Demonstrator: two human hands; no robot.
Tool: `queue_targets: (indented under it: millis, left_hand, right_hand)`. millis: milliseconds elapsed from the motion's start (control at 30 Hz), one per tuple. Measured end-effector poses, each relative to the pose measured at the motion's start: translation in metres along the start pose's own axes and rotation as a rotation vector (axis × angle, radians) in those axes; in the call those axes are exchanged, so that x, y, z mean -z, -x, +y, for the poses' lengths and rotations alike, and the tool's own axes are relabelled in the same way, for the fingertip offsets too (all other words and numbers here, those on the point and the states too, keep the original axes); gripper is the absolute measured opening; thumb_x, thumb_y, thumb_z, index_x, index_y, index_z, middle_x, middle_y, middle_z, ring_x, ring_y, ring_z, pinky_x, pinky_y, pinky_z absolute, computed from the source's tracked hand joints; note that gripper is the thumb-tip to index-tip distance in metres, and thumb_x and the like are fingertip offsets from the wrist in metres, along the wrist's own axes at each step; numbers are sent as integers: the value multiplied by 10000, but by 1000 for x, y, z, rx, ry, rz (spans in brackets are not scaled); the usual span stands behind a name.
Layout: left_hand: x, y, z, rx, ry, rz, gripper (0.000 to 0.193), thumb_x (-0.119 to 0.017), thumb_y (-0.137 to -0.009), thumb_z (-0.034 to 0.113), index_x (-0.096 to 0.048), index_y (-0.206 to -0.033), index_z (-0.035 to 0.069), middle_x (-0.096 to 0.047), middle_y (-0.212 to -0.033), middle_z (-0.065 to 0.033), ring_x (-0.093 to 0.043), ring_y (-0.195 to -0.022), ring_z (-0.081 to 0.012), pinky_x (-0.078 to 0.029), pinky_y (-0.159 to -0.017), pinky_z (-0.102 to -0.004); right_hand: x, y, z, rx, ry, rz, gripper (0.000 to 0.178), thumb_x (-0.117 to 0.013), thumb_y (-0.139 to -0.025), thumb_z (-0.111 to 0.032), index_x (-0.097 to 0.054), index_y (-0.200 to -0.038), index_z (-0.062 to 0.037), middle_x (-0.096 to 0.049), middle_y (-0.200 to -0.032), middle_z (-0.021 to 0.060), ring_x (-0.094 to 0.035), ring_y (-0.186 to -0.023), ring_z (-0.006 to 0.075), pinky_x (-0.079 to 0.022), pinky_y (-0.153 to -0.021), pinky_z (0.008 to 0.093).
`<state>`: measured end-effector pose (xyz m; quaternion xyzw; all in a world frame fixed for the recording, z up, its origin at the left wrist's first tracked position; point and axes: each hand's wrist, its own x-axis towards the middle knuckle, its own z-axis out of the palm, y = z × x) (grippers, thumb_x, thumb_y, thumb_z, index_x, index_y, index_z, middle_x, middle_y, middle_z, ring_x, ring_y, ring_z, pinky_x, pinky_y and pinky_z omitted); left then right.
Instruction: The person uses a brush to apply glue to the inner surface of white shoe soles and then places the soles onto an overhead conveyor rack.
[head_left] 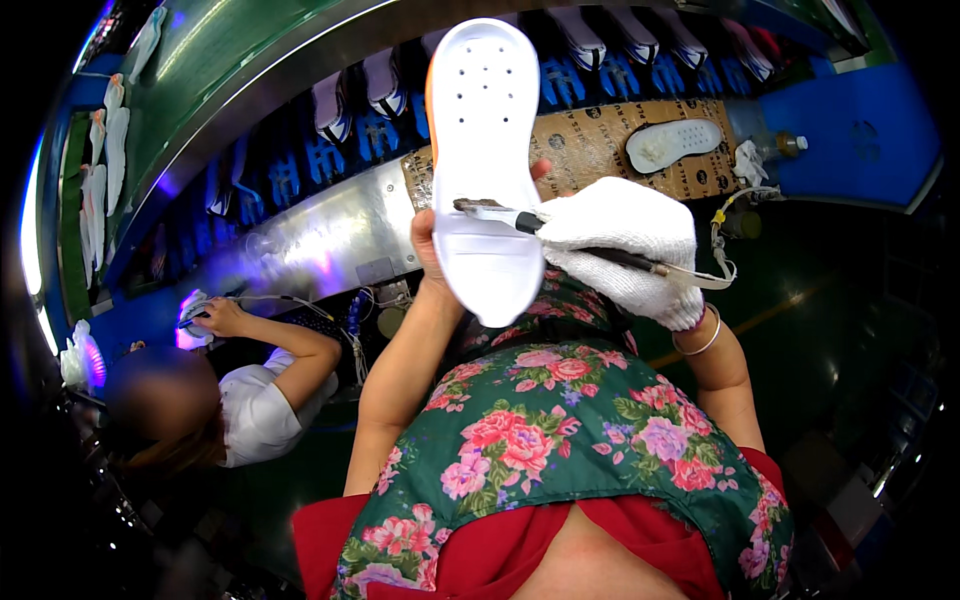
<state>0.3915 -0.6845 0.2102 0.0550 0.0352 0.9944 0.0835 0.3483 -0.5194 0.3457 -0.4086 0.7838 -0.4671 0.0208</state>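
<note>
A white shoe sole (487,140) with an orange side edge stands upright before me, its holed inner face toward me. Bare, my left hand (430,250) grips it from the left, the thumb at the edge and a fingertip showing on the far side. In a white knitted glove, my right hand (625,240) is closed around a brush (497,213) with a dark tip and metal neck. The brush lies over the sole's middle; whether it touches cannot be made out. A pale hose (715,280) runs from the brush's rear end.
Beyond, a brown-taped cardboard sheet (590,140) carries another white sole (675,146). Near it are a crumpled white cloth (748,163) and a bottle (790,144). Shoe uppers (385,85) line the rack behind the metal ledge (330,240). A co-worker (265,405) works at the left.
</note>
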Motion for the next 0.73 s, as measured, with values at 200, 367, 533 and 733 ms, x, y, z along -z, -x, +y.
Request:
queue_targets:
  millis: [200,367,533,733]
  left_hand:
    - [-10,-9,-18,43,285,11,1072,-475,-773,846,-246,-1536,128,-476,-1362,-325,-509,-1264,-412,-436,-1062,-543]
    - [-5,-5,-26,18,-123,349,992,-505,-776,825,-337,-1506,174,-466,-1456,-117,-479,-1319,-332,-410,-1095,-528]
    - [2,-2,-35,43,-104,294,968,-569,-776,776,-363,-1497,164,-463,-1467,-112,-479,-1326,-313,-417,-1093,-516]
    - [3,-1,-42,106,-234,238,960,-611,-785,722,-346,-1510,150,-448,-1486,-114,-465,-1341,-314,-402,-1106,-509]
  right_hand:
    - [-3,4,2,-23,28,139,208,-795,-725,-20,-749,-926,-40,-741,-931,118,-711,-818,249,-549,-741,336]
    - [-2,-14,-2,154,131,186,253,-769,-739,-37,-745,-991,-53,-740,-972,127,-713,-848,268,-560,-775,355]
    - [8,-24,3,274,289,200,309,-736,-718,-72,-739,-1026,-38,-729,-1025,155,-708,-909,314,-558,-807,379]
    - [-1,-16,4,248,402,259,394,-734,-710,-72,-732,-1104,-52,-719,-1066,159,-688,-986,339,-556,-842,412]
